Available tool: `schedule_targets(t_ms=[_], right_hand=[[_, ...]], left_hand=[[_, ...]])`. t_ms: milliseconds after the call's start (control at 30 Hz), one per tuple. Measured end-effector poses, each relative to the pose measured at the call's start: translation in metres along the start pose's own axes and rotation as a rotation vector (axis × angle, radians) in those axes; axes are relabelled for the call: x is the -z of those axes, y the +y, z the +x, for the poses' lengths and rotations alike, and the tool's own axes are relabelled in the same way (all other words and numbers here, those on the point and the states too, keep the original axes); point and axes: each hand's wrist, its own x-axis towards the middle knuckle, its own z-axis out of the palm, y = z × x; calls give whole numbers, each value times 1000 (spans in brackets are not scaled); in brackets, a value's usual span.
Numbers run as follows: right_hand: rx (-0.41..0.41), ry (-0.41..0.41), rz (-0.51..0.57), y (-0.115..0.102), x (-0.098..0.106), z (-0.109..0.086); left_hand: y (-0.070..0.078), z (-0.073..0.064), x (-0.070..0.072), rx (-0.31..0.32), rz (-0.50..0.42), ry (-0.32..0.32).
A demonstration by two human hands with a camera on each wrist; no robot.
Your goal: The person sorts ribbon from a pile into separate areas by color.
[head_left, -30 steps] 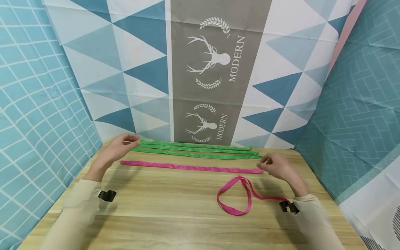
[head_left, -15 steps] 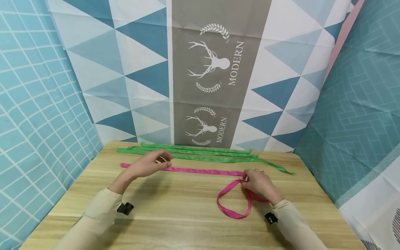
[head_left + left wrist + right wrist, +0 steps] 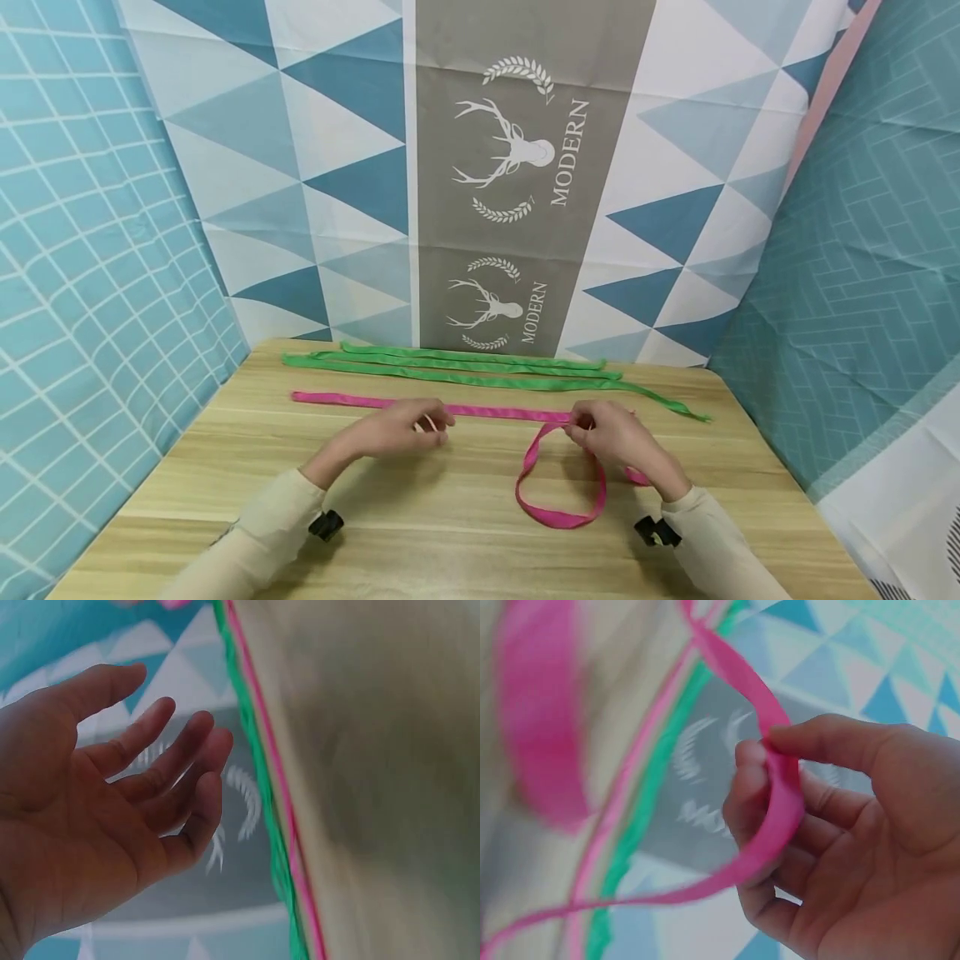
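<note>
Between thumb and fingertips my right hand [image 3: 617, 433] pinches a looped pink ribbon [image 3: 558, 520]; the right wrist view shows the pink ribbon [image 3: 784, 796] curving past the thumb and fingers. The rest of the loop lies on the table nearer to me. My left hand [image 3: 401, 428] hovers over the middle of the table, its fingers loosely bent and holding nothing, as the left hand [image 3: 127, 795] also shows in its wrist view. Just beyond both hands a straight pink ribbon [image 3: 337, 400] lies crosswise, partly hidden by them.
Several green ribbons [image 3: 480, 380] lie side by side along the back of the wooden table [image 3: 420, 542]. A patterned cloth [image 3: 345, 167] hangs behind, with blue cloths [image 3: 82, 250] at the left and right sides.
My right hand left the end of a green ribbon, moved left and nearer, and took hold of the looped pink ribbon. The left hand came from the far left toward the middle.
</note>
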Motion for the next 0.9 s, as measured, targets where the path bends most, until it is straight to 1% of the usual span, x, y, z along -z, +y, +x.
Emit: schedule_targets(t_ms=[100,200,267,367,400,433,467,533,600,667,700,800,900], right_hand=[[26,6,53,-19,6,-8],[64,44,61,-37,11,-16],[105,79,51,-48,13,-22],[177,115,56,-61,14,-28],[196,119,66,-65,14,-29],[215,125,70,-68,14,-31],[231,131,76,-71,13,-32],[247,139,80,-76,12,-33],[258,151,77,-78,10,-34],[238,161,75,-79,10,-34],[220,165,77,-79,11,-35],[162,170,84,-77,16,-35],[116,159,98,-72,25,-37]], left_hand=[[12,5,-21,-14,-29,-27],[27,8,-44,-14,-44,-20],[37,9,-57,-16,-22,6],[50,12,-73,-33,13,76],[52,13,-76,-43,16,103],[54,14,-80,-60,-3,127],[55,15,-83,-77,-39,143],[57,19,-89,-113,-154,143],[57,21,-94,-140,-284,113],[58,23,-97,-152,-404,72],[59,23,-97,-146,-450,55],[60,23,-95,-115,-515,51],[61,22,-89,-70,-537,59]])
